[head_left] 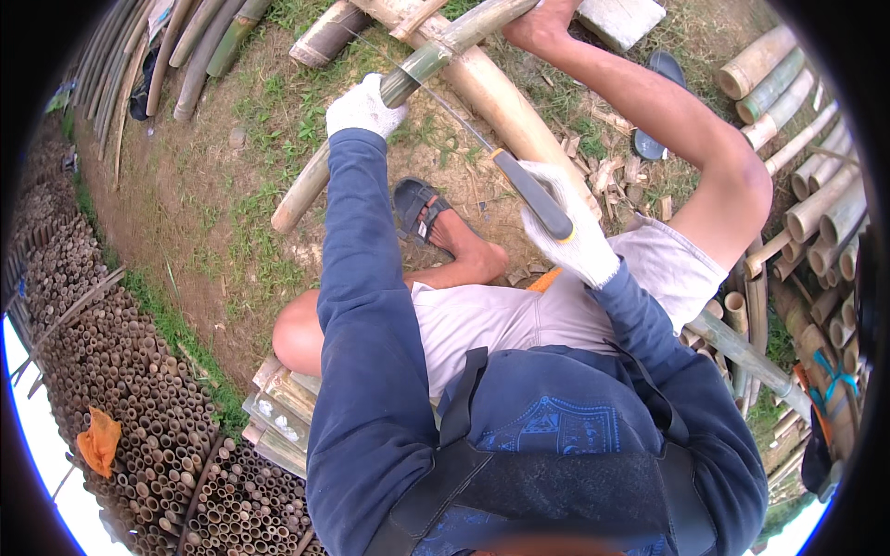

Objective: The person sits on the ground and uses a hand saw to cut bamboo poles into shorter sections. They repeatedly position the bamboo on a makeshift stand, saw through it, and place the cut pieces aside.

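My left hand (366, 107), in a white knit glove, is closed round a green-brown bamboo pole (304, 190). The pole slants up to the right and lies across a thicker pale bamboo log (501, 104). My right hand (567, 222), gloved too, grips the grey and orange handle of a hand saw (531, 193). The thin saw blade (461, 120) reaches up-left and crosses the pole just beyond my left hand. Whether its teeth have entered the pole I cannot tell. My bare right foot (538, 26) is against the pole's far end.
Cut bamboo ends fill a large stack (139, 380) at left, with an orange cloth (99, 442) on it. More bamboo lengths (779, 88) lie at right. A loose sandal (666, 67), a pale block (621, 18) and wood chips (607, 171) lie on the grassy dirt.
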Available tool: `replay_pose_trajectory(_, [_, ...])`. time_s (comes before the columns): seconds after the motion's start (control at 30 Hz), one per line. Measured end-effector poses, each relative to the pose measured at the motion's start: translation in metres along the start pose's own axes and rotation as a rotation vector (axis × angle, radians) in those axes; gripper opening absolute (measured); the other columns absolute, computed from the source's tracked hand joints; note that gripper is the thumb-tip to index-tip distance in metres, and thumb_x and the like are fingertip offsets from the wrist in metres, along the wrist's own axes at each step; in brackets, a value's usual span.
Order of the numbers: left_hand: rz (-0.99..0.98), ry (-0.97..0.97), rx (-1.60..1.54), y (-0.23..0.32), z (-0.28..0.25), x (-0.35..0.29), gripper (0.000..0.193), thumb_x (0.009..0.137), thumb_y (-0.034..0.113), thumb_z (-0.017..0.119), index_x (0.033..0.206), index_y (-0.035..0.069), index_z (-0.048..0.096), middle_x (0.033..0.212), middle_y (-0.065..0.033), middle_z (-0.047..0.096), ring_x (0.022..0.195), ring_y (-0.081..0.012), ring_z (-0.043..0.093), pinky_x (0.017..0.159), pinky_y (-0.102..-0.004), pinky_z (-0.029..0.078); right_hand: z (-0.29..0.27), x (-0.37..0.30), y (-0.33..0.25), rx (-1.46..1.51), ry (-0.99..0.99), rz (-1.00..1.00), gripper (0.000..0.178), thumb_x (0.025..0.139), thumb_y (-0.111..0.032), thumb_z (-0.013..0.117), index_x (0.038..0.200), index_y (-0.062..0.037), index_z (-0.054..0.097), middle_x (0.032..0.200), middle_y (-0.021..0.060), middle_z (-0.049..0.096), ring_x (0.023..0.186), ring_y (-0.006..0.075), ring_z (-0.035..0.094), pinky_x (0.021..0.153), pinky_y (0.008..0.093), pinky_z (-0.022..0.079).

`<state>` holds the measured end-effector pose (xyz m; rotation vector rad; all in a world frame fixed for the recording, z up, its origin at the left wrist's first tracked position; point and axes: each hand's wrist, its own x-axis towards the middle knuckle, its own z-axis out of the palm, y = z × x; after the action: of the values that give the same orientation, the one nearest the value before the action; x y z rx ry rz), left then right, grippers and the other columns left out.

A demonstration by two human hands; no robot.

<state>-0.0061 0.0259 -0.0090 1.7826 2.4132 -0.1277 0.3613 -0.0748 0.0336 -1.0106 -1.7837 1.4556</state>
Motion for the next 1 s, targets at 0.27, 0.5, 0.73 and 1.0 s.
replay_pose_trajectory(0.27, [0.029, 0.075, -0.022, -0.003, 0.006, -0.002, 0.054, 0.085, 0.050, 0.082, 0.131, 0.024, 0.072, 0.111, -0.0122, 0.082, 0.102, -0.0349, 0.080, 0.094, -0.0471, 0.062, -0.019, -0.036, -0.033, -0.180, -0.015, 0.105, 0.058, 0.093, 0.004, 0.071, 0.148, -0.0032, 0.055, 0.136, 0.0182, 0.066, 0.128, 0.0303, 0.068, 0.109, 0.0380, 0.052])
replay_pose_trajectory(0.5, [0.015, 0.046, -0.020, 0.004, -0.006, -0.007, 0.056, 0.087, 0.054, 0.079, 0.133, 0.023, 0.070, 0.115, -0.0140, 0.081, 0.104, -0.0345, 0.079, 0.094, -0.0481, 0.062, 0.052, 0.099, 0.038, -0.104, 0.039, -0.099, 0.055, 0.094, -0.010, 0.076, 0.146, -0.0104, 0.056, 0.120, 0.0145, 0.070, 0.110, 0.0268, 0.070, 0.099, 0.0386, 0.056])
replay_pose_trajectory(0.73, [0.005, 0.033, -0.077, -0.002, 0.003, -0.001, 0.052, 0.085, 0.048, 0.082, 0.131, 0.026, 0.072, 0.114, -0.0115, 0.082, 0.106, -0.0360, 0.079, 0.096, -0.0481, 0.061, -0.046, -0.109, -0.049, -0.154, -0.055, 0.241, 0.058, 0.093, 0.005, 0.071, 0.148, -0.0005, 0.056, 0.138, 0.0184, 0.066, 0.132, 0.0325, 0.066, 0.113, 0.0401, 0.050])
replay_pose_trajectory(1.0, [0.010, 0.036, -0.034, 0.000, 0.002, -0.005, 0.056, 0.088, 0.051, 0.079, 0.135, 0.023, 0.068, 0.118, -0.0134, 0.081, 0.108, -0.0345, 0.079, 0.096, -0.0468, 0.061, 0.044, 0.092, 0.022, -0.030, 0.002, -0.066, 0.054, 0.096, -0.012, 0.074, 0.147, -0.0098, 0.056, 0.127, 0.0168, 0.068, 0.113, 0.0321, 0.071, 0.099, 0.0395, 0.055])
